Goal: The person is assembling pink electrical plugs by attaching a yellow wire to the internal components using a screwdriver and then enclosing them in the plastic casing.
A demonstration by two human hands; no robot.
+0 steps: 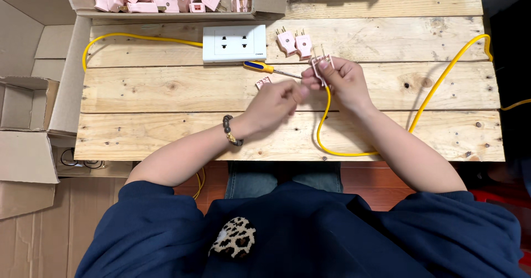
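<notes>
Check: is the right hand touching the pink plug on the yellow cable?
Touching. The head view shows the right hand with fingers wrapped around the pink plug, prongs sticking up, and the yellow cable hanging below it.

Bare planks lie open right of the hands; ahead, screwdriver (265, 68), white socket block (234, 43) and two pink plugs (295, 43) crowd the way.

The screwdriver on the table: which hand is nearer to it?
Left. The left hand lies just below the screwdriver, apart from it. The right hand holds the pink plug, past the tip.
</notes>
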